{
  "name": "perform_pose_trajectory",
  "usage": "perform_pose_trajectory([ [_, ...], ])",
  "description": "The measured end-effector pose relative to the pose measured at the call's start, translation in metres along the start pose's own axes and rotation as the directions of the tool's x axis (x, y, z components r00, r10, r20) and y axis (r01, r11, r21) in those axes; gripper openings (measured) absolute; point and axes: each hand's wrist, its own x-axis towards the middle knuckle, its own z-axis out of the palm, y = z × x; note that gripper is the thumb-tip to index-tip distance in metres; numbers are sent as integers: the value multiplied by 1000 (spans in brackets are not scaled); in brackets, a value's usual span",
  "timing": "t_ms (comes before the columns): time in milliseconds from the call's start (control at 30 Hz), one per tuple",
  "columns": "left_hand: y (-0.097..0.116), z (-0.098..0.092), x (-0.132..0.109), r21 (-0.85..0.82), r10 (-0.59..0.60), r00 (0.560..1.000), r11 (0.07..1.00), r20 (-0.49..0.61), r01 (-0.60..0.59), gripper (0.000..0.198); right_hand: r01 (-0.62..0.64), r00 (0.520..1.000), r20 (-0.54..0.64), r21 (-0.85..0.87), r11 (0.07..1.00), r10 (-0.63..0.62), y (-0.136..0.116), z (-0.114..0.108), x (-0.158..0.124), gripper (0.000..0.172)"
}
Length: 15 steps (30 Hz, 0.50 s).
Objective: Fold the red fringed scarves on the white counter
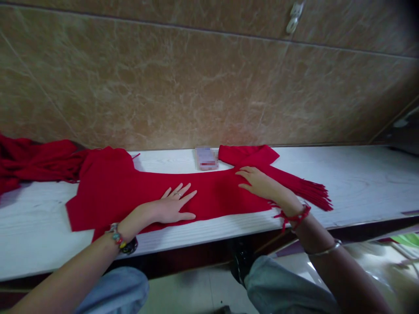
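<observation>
Along the far left edge of the white tabletop (360, 183) lies one heap of red cloth (32, 159); its left side is cut off by the frame, and how many pieces make it up cannot be told. Just beside it, one red scarf (111, 192) is spread flat across the middle of the board, running left to right. Two hands rest on it. The left hand (173, 205) lies palm down with fingers spread and loose, gripping nothing; one beaded bracelet (122, 240) circles its wrist. Behind the scarf, by the wall, stands one small box (206, 158), its face blurred and unreadable. The right hand (258, 181) also lies flat and open on the cloth, beside a folded-over end. One red string (294, 216) and one thin bangle (325, 250) sit on that arm. The scarf's fringe (314, 192) fans out at the right. The tabletop is pale wood grain, set against a brown marbled tile wall (196, 87). Two knees in blue jeans and a glossy floor (183, 288) show below.
</observation>
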Motion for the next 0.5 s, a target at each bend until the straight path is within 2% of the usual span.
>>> perform_pose_trajectory([
  [33,-3,1,1,-2,9,1000,1000,7,-9,76,-121,992,-41,-43,992,119,9,4,-7,37],
  [100,-6,-1,3,-3,21,1000,1000,12,-21,77,-330,941,-103,-62,942,323,28,11,-16,43],
  [167,-5,-5,3,-1,11,1000,1000,24,-11,78,-429,896,-120,13,903,428,42,16,-18,48],
  [233,-4,-10,5,8,-2,1000,1000,17,2,76,-471,866,-120,127,873,485,49,19,-14,51],
  [333,-6,-16,13,35,-14,998,999,-58,16,64,-521,830,-94,223,824,550,52,20,-2,51],
  [400,-11,-20,22,74,-41,991,996,-125,51,59,-522,837,-50,224,823,545,52,18,7,46],
  [500,-19,-24,40,148,-134,971,975,-196,165,59,-495,863,-4,197,847,505,51,14,18,30],
])
